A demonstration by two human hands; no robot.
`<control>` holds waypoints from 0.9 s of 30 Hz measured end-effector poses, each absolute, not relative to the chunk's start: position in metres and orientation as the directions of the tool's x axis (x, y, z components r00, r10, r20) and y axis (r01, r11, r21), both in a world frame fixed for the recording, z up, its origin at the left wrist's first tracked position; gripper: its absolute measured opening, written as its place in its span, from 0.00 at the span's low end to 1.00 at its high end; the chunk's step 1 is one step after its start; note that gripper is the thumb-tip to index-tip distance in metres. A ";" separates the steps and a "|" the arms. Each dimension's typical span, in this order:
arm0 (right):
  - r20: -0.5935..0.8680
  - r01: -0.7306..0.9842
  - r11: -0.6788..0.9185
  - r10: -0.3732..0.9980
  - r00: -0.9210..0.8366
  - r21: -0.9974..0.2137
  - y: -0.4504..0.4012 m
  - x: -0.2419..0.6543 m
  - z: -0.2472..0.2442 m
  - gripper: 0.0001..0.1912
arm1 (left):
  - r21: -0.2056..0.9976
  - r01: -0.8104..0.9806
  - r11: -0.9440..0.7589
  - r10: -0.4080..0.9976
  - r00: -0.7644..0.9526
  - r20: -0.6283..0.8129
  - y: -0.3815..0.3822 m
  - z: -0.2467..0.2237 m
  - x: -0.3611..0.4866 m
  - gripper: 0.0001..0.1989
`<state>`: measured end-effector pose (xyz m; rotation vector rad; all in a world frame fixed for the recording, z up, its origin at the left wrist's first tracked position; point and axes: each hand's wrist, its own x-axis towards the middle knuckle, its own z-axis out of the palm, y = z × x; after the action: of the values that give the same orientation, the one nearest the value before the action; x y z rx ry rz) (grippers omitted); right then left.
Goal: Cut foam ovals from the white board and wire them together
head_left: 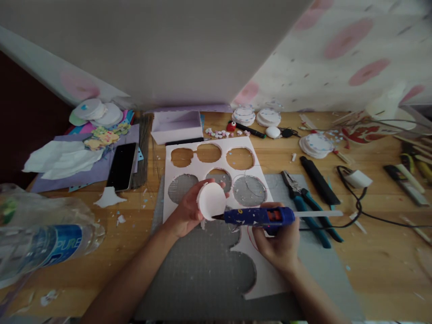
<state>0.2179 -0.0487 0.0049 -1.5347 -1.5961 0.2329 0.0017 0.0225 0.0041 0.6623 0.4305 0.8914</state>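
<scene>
Between its fingers and thumb, my left hand [186, 211] grips a white foam disc [212, 200], its flat face turned up toward me. My right hand [281, 238] is wrapped round a blue hot glue gun [259, 216] with a white glue stick [319, 213] poking out of its back. The gun's dark nozzle lies at the disc's lower edge; whether it touches cannot be made out. Below both hands, a white foam sheet [259, 164] with several round holes cut through it rests on a grey cutting mat [189, 274].
Teal-handled pliers [305, 198] and a black cutter [319, 180] lie to the right, near a white plug [359, 179] with black cable. Stacked discs [316, 145] and an open box [177, 126] stand behind. On the left are a phone [122, 166] and water bottle [50, 245].
</scene>
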 end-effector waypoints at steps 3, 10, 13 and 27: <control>0.453 0.716 0.215 0.878 0.156 -0.664 -0.048 0.218 0.006 0.17 | 0.687 -0.569 0.451 0.825 0.560 -0.077 0.023 0.005 0.001 0.39; 0.426 0.692 0.200 0.888 0.171 -0.694 -0.047 0.219 0.006 0.16 | 0.694 -0.564 0.448 0.830 0.551 -0.088 0.022 0.005 0.000 0.40; 0.432 0.707 0.195 0.886 0.170 -0.679 -0.047 0.219 0.006 0.15 | 0.690 -0.568 0.448 0.833 0.545 -0.092 0.022 0.004 0.000 0.41; 0.449 0.748 0.156 0.869 0.206 -0.645 -0.048 0.223 0.003 0.16 | 0.681 -0.577 0.451 0.842 0.528 -0.110 0.022 0.005 -0.001 0.43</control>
<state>0.2228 -0.0476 0.0029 -1.6106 -1.5611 0.1758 -0.0014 0.0218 0.0055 0.6323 0.4746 0.9185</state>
